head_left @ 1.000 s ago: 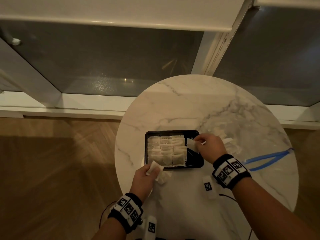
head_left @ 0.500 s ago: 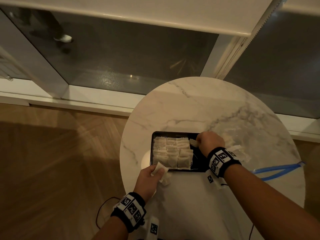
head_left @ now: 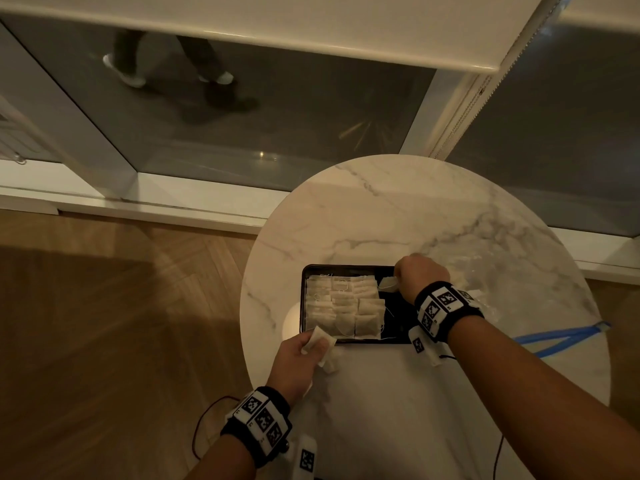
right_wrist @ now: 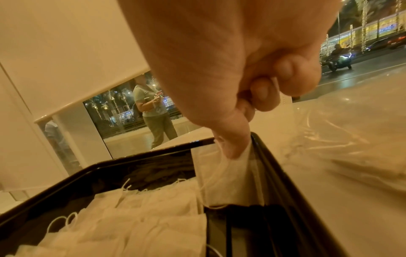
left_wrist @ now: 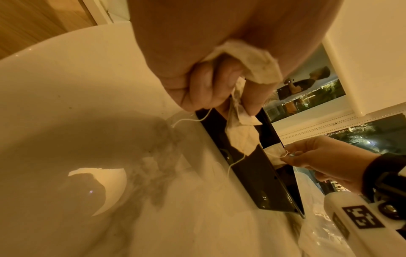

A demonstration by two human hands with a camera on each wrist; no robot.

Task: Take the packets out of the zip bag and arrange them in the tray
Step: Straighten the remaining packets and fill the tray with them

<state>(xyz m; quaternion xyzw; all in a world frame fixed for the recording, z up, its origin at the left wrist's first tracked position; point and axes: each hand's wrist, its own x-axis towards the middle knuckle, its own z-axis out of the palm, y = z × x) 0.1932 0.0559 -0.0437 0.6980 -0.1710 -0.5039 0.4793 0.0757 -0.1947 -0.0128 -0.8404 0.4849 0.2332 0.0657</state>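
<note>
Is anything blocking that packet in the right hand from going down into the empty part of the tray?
Nothing visible does. The right hand pinches a packet over the tray's bare right strip. The packets already laid fill the left and middle, beside that strip.

no readable text, only coded wristband markers (head_left: 439, 304)

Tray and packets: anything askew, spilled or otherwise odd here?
Mostly tidy: packets lie in rows in the tray. The left hand grips several crumpled packets, strings dangling, over the tray's near edge. The right hand pinches one packet.
</note>
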